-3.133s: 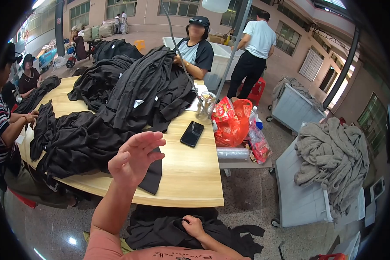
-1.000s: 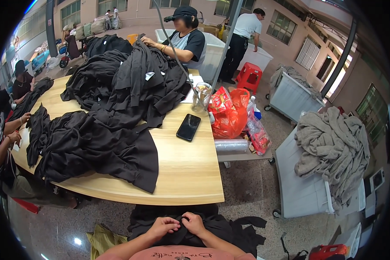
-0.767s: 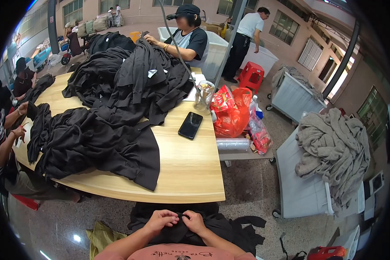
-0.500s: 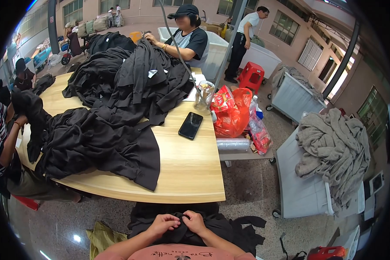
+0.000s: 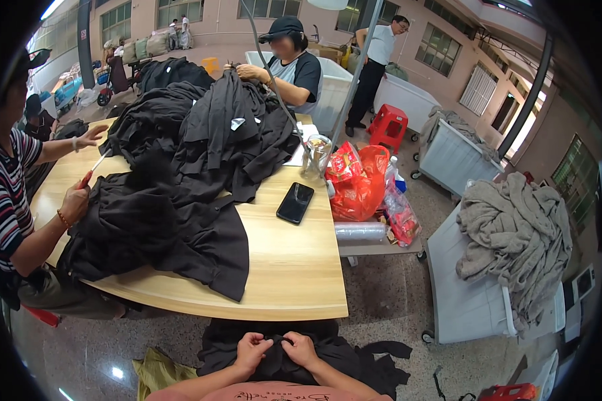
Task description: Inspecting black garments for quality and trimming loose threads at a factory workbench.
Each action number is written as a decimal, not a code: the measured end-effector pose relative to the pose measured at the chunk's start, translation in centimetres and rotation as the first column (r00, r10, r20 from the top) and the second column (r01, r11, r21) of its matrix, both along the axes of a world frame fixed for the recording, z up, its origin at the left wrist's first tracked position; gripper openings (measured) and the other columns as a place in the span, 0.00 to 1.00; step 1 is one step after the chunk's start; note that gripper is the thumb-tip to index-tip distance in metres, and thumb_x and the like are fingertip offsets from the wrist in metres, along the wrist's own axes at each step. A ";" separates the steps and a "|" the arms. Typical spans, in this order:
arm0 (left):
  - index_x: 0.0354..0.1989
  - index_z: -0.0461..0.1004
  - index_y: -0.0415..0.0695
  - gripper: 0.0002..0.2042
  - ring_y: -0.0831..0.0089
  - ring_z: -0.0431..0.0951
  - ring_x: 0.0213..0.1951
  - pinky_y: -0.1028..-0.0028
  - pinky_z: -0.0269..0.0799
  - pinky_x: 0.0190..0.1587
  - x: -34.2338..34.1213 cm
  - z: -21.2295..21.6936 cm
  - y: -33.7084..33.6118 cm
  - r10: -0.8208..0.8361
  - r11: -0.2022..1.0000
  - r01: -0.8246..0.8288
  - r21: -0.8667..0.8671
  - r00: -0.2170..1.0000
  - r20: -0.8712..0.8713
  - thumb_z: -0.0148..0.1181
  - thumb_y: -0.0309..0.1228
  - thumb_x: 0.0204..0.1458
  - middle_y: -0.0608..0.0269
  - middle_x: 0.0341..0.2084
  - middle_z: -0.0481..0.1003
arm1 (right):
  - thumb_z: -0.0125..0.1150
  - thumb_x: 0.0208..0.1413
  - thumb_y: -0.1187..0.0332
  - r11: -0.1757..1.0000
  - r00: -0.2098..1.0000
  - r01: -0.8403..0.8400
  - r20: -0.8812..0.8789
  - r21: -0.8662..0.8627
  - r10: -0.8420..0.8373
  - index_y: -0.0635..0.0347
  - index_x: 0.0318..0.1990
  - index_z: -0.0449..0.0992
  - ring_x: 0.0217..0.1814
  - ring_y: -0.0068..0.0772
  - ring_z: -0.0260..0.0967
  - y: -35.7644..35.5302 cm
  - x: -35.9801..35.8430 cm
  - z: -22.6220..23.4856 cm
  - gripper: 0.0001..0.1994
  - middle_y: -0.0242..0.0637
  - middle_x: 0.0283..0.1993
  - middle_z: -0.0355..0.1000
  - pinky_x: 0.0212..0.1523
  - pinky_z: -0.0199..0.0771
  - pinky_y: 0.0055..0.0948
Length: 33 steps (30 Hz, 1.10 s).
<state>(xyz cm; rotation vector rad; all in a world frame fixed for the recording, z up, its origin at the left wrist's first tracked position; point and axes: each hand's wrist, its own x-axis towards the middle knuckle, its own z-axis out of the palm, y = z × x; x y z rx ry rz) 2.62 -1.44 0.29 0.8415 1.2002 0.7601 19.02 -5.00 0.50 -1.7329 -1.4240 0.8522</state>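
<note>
A black garment (image 5: 344, 354) lies bunched across my lap, just below the table's near edge. My left hand (image 5: 251, 352) pinches its cloth between thumb and fingers. Close beside it, my right hand (image 5: 300, 349) pinches the same garment, with a small gap between the two hands. Whatever detail of the cloth lies under the fingertips is too small to make out. On the table in front, another dark garment (image 5: 214, 247) is spread toward the near edge.
The wooden table (image 5: 294, 281) bears a heap of dark garments (image 5: 234, 127) and a black phone (image 5: 295, 203). At left, a co-worker's hand (image 5: 75, 204) grips a red-handled tool. Another person handles garments at the far side. Right stand red bags (image 5: 358, 177) and a bin (image 5: 471, 294) of grey cloth.
The co-worker at left has come more upright, let go of dark cloth, and now holds a red-handled tool. My hands stay at the lap garment, hardly shifted.
</note>
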 end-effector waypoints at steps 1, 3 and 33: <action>0.38 0.71 0.37 0.16 0.79 0.73 0.26 0.80 0.71 0.24 0.0 -0.4 0.0 -0.025 0.999 0.027 0.026 0.996 -0.082 0.69 0.31 0.43 0.65 0.25 0.72 | 0.60 0.47 0.68 1.000 1.000 -0.001 -0.004 0.001 0.001 0.63 0.33 0.76 0.30 0.45 0.74 0.0 0.0 -0.1 0.08 0.46 0.29 0.74 0.31 0.71 0.34; 0.38 0.71 0.35 0.19 0.80 0.72 0.26 0.79 0.71 0.24 0.2 -1.2 0.3 -0.076 0.990 0.098 0.104 0.977 -0.198 0.70 0.32 0.42 0.64 0.24 0.72 | 0.59 0.47 0.67 1.000 1.000 -0.003 -0.010 0.010 0.003 0.62 0.32 0.76 0.29 0.47 0.72 0.1 0.0 -0.2 0.08 0.45 0.30 0.73 0.30 0.70 0.37; 0.26 0.76 0.35 0.04 0.79 0.70 0.24 0.79 0.66 0.28 0.2 -1.6 1.7 -0.153 0.985 0.165 0.047 0.969 -0.195 0.60 0.17 0.40 0.65 0.21 0.74 | 0.59 0.46 0.67 0.997 1.000 0.012 -0.013 0.080 -0.011 0.62 0.31 0.76 0.31 0.51 0.72 0.2 -0.2 -0.2 0.08 0.47 0.31 0.74 0.33 0.72 0.40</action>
